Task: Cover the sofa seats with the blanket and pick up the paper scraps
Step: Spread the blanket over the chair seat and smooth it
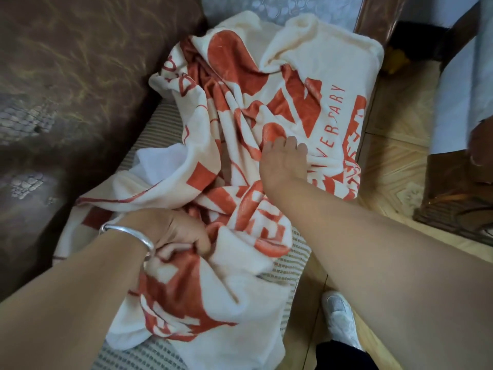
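Observation:
A cream blanket (330, 62) with orange-red print lies rumpled along the sofa seats (289, 265), which have a striped beige cover. My left hand (173, 236), with a silver bangle on the wrist, is closed on a bunched fold of the blanket near the front. My right hand (284, 161) reaches further along and grips another fold near the printed lettering. The far end of the blanket lies flatter over the seat edge. No paper scraps are visible.
The brown patterned sofa backrest (66, 89) runs along the left. A tiled floor (392, 145) lies to the right, with a dark wooden piece of furniture (453, 188) on it. My white shoe (341, 316) stands by the seat front.

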